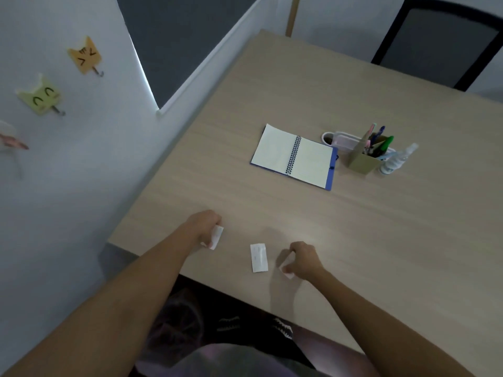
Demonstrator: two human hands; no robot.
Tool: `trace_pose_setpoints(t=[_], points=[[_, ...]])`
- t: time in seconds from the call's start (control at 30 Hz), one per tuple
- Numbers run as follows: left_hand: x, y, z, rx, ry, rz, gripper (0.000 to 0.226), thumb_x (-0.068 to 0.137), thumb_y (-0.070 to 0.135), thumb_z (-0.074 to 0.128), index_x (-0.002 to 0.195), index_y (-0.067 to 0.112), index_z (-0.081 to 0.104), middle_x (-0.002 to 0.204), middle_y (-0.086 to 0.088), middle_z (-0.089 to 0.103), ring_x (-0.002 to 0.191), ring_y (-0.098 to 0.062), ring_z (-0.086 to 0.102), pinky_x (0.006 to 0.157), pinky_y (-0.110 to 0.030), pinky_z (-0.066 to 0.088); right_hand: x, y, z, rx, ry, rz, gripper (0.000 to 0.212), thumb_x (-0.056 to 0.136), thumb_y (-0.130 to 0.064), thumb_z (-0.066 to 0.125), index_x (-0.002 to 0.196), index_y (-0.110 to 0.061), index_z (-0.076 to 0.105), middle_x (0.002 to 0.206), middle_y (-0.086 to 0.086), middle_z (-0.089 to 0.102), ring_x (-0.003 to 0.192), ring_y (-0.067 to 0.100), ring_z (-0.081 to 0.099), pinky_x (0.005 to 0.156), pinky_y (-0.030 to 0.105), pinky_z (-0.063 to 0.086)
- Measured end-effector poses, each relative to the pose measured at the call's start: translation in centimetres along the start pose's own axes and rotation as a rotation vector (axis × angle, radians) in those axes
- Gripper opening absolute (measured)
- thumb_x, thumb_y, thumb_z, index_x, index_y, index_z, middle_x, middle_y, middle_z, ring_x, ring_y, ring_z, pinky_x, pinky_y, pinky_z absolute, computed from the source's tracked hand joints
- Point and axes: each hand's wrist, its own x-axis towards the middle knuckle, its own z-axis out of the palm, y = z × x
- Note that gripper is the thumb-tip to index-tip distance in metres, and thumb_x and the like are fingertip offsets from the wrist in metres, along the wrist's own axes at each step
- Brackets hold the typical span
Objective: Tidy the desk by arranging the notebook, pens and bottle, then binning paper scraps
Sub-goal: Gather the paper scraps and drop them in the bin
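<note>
A paper scrap is pinched in the right hand [302,261] and another in the left hand [208,227]. Between the hands, nearer the right, a loose scrap [258,257] lies lengthwise, pointing away on the table [381,240].

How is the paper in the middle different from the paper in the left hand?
The middle scrap lies flat on the desk with nothing touching it; the left-hand scrap is pinched in the left hand. The middle scrap shows whole; the left-hand scrap is partly hidden. Both are small and white.
</note>
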Motion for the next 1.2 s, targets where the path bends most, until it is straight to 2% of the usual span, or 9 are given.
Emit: trace_pose_setpoints(t=[0.1,0.3,0.47,0.57,0.7,0.8,0.9,0.97,1.2], points=[[-0.5,-0.3,0.9,-0.125,0.066,-0.066,0.064,0.064,0.016,0.081,0.123,0.012,0.056,0.131,-0.014,0.057,0.120,-0.030,0.054,0.094,-0.036,0.047,-0.2,-1.8,-1.1,0.057,-0.104,-0.174,0.048,0.060,-0.020,0.086,0.095,-0.019,0.053,0.102,0.008,0.058,0.089,0.022,0.052,0.065,0.029,0.043],[-4.9,0.0,4.9,-0.626,0.258,-0.219,0.067,0.083,0.020,0.071,0.140,0.003,0.042,0.148,-0.017,0.044,0.136,-0.029,0.042,0.111,-0.035,0.033,1.5,-5.6,1.4,-0.189,-0.223,-0.337,0.077,0.063,-0.019,0.083,0.125,-0.018,0.037,0.111,0.018,0.060,0.099,0.035,0.059,0.078,0.042,0.053],[-9.8,0.0,8.3,-0.856,0.463,-0.373,0.044,0.089,0.023,0.063,0.124,-0.003,0.056,0.127,-0.012,0.061,0.117,-0.027,0.057,0.099,-0.037,0.043,2.3,-5.6,2.3,-0.327,-0.170,-0.366,0.061,0.061,-0.031,0.082,0.111,-0.010,0.055,0.122,0.015,0.045,0.113,0.034,0.047,0.090,0.041,0.051],[-12.4,-0.1,10.4,-0.932,0.558,-0.463,0.032,0.087,0.021,0.065,0.110,-0.001,0.065,0.112,-0.008,0.068,0.105,-0.025,0.063,0.088,-0.033,0.046,2.2,-5.9,2.3,-0.402,-0.178,-0.396,0.067,0.063,-0.034,0.081,0.119,-0.009,0.055,0.126,0.016,0.046,0.119,0.034,0.046,0.097,0.037,0.046],[-15.8,0.1,14.3,-1.025,0.662,-0.605,0.014,0.083,0.014,0.068,0.093,0.004,0.070,0.095,-0.017,0.074,0.088,-0.029,0.068,0.082,-0.035,0.051,0.9,-7.9,3.3,-0.393,-0.237,-0.497,0.051,0.068,-0.019,0.079,0.112,-0.002,0.061,0.112,0.014,0.065,0.107,0.030,0.062,0.080,0.033,0.052],[-18.4,0.1,17.6,-1.146,0.743,-0.770,0.030,0.079,0.007,0.070,0.108,0.008,0.062,0.100,-0.006,0.066,0.093,-0.025,0.062,0.088,-0.035,0.048,-1.5,-10.2,6.4,-0.287,-0.291,-0.590,0.033,0.070,-0.014,0.078,0.093,-0.009,0.057,0.096,0.012,0.061,0.089,0.027,0.060,0.059,0.027,0.047],[-20.3,-0.5,21.6,-1.329,0.773,-0.951,0.024,0.077,0.007,0.071,0.094,0.021,0.061,0.096,-0.006,0.064,0.095,-0.033,0.065,0.087,-0.041,0.052,-3.9,-12.4,11.3,-0.186,-0.341,-0.636,0.018,0.077,-0.010,0.071,0.093,-0.007,0.063,0.101,0.016,0.067,0.090,0.028,0.061,0.069,0.029,0.048],[-21.1,-0.8,23.9,-1.411,0.779,-1.065,0.018,0.080,0.006,0.066,0.079,0.023,0.069,0.103,-0.014,0.070,0.102,-0.036,0.066,0.089,-0.039,0.054,-5.1,-13.7,14.7,-0.154,-0.388,-0.621,0.020,0.080,-0.005,0.060,0.099,-0.006,0.067,0.107,0.018,0.069,0.101,0.031,0.063,0.083,0.033,0.049],[-19.9,-2.2,33.4,-1.762,0.685,-1.271,0.032,0.090,-0.006,0.044,0.111,-0.003,0.068,0.130,-0.020,0.060,0.115,-0.035,0.058,0.089,-0.033,0.048,-2.4,-12.3,29.0,-0.019,-0.562,-0.222,0.026,0.074,-0.013,0.061,0.099,-0.006,0.069,0.108,0.021,0.069,0.104,0.039,0.064,0.091,0.050,0.055]])
